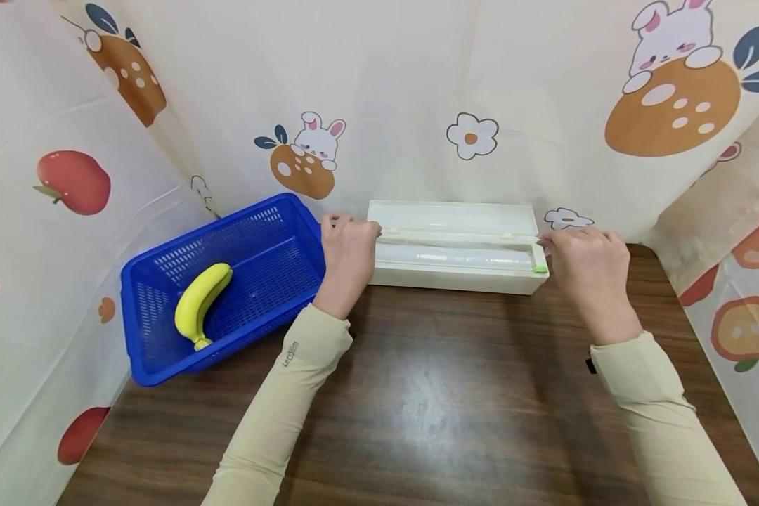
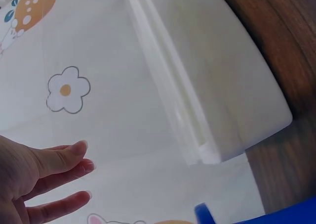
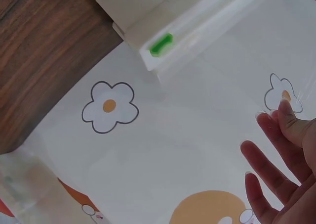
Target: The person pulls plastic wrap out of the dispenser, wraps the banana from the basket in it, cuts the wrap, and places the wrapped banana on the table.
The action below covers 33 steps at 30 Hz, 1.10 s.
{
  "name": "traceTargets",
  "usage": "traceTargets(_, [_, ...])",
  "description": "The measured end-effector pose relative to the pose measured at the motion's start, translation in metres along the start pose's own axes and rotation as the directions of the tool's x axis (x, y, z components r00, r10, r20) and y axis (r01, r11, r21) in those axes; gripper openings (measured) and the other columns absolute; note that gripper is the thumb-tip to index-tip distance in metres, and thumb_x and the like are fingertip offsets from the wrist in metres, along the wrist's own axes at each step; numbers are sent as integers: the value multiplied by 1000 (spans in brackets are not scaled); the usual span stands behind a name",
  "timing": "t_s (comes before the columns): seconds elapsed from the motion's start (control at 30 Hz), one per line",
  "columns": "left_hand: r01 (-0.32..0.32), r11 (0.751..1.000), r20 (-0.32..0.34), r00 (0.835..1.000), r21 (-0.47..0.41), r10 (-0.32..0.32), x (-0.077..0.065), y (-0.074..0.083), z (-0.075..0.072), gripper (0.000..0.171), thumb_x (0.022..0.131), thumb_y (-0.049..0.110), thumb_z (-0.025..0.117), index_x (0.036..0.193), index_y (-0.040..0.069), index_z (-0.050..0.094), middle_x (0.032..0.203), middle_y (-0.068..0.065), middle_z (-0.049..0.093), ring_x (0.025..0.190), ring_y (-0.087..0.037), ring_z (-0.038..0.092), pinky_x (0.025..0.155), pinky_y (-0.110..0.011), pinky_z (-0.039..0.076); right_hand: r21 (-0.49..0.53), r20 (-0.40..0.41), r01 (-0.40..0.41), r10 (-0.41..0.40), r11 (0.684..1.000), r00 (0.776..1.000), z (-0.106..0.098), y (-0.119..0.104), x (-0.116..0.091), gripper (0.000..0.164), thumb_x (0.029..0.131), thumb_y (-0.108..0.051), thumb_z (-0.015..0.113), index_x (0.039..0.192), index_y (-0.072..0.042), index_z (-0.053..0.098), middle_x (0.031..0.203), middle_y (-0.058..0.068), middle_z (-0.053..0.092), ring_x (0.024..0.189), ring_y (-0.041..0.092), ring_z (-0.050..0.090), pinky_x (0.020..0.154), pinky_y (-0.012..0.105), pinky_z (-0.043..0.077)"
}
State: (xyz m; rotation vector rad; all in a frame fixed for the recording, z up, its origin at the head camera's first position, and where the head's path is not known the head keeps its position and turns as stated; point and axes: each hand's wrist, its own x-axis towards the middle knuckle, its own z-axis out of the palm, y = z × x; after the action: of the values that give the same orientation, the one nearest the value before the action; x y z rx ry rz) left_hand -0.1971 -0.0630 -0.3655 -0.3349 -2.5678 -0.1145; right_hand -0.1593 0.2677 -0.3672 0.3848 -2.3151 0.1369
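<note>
A long white cling film dispenser box (image 1: 458,280) stands with its lid (image 1: 452,216) raised, at the back of the table. Inside lies a roll of clear cling film (image 1: 455,257); a green slider (image 1: 540,268) sits at its right end. At the box's left end my left hand (image 1: 349,256) pinches the film's edge between thumb and fingers. My right hand (image 1: 589,263) pinches the other corner beyond the right end. Between the hands the film is nearly invisible. In the right wrist view, faint creases run from the right hand's fingertips (image 3: 285,107).
To the left a blue plastic basket (image 1: 228,362) with slotted walls holds a yellow banana (image 1: 200,301); its right side is close to my left hand. Patterned curtain (image 1: 405,91) hangs behind and on both sides of the dark wooden table (image 1: 430,407).
</note>
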Motion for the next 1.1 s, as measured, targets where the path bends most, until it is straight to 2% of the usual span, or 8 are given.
traceTargets(0.13, [-7, 1000, -3, 1000, -2, 7, 2, 0, -5, 40, 98, -10, 62, 94, 21, 87, 71, -5, 74, 86, -26, 70, 102, -51, 45, -2, -7, -9, 9, 1000, 1000, -4, -1, 2, 19, 92, -10, 78, 78, 3, 73, 71, 23, 72, 65, 43, 65, 56, 53, 47])
traceTargets(0.4, [-32, 999, -63, 998, -13, 31, 4, 0, -15, 39, 98, -8, 62, 95, 21, 88, 73, -3, 76, 85, -26, 69, 101, -52, 45, 27, -34, -40, 41, 999, 999, -13, -3, 4, 8, 92, -9, 78, 91, -2, 78, 82, 21, 77, 69, 43, 67, 61, 55, 45])
traceTargets(0.67, [-42, 999, -123, 992, -25, 39, 7, -1, -22, 38, 100, -8, 62, 97, 20, 88, 76, -4, 78, 84, -27, 69, 102, -53, 45, 32, -38, -59, 60, 998, 997, -22, -7, 6, 8, 93, -7, 77, 96, 0, 80, 85, 21, 77, 70, 44, 68, 63, 56, 45])
traceTargets(1.1, [-33, 998, -121, 992, -61, 26, 13, 1, -39, 36, 100, -8, 61, 99, 16, 87, 80, -7, 79, 88, -29, 69, 106, -56, 43, 15, -49, -50, 51, 999, 997, -37, -7, 16, 9, 93, -7, 78, 95, 1, 80, 80, 23, 75, 69, 45, 68, 63, 58, 45])
